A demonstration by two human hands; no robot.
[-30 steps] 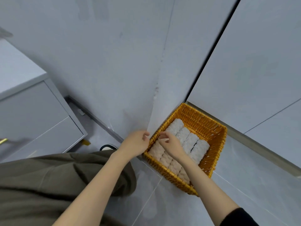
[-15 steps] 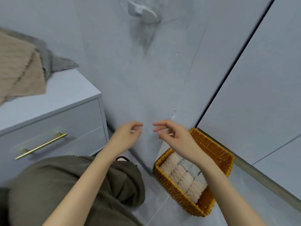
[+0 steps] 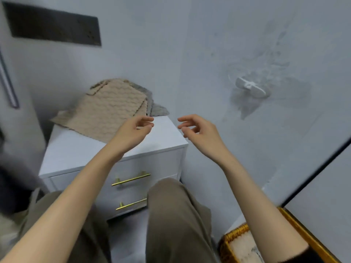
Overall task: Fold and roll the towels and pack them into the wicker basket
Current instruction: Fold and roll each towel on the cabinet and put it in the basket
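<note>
Hovering near counter [image 3: 79, 149], your left hand [image 3: 133, 130] & right hand [image 3: 199, 130] were empty, apart; wicker basket [image 3: 224, 245] held rolls [image 3: 245, 247], flat towels [image 3: 108, 111] TBD.

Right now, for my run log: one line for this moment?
left hand open, empty | right hand open, empty | towels on cabinet | basket part-filled
</note>
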